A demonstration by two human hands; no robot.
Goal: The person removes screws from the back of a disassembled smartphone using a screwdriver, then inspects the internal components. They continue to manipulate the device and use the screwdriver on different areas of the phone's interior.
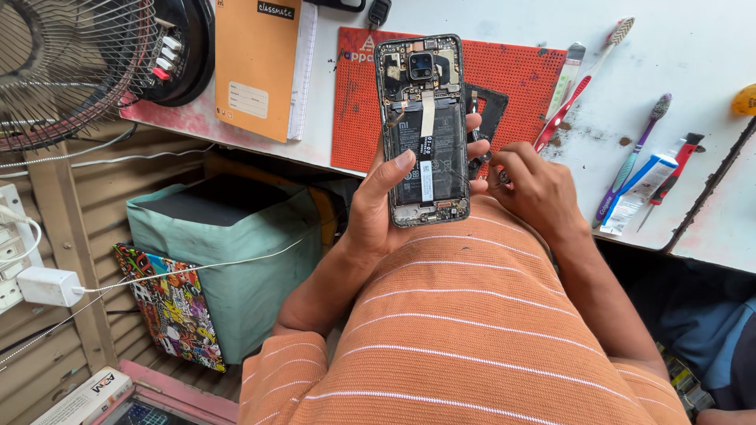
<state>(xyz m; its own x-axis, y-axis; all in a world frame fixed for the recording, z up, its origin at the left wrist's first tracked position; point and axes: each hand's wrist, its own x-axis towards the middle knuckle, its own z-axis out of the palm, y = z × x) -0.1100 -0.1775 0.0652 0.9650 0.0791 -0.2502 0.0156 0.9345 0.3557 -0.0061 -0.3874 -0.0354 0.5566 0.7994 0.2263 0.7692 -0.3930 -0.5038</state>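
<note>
While you work above your lap:
Phone (424, 126): backless, upright in your left hand (378, 208), over the desk (677, 71) edge
Right hand (531, 185): pinching something small, unclear
Risk: it could drop if your grip loosens

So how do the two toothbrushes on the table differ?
The red and white toothbrush lies partly on the red work mat, its bristled head at the far end; the purple toothbrush lies wholly on the white table, beside a blue and white tube. Both slant the same way.
</note>
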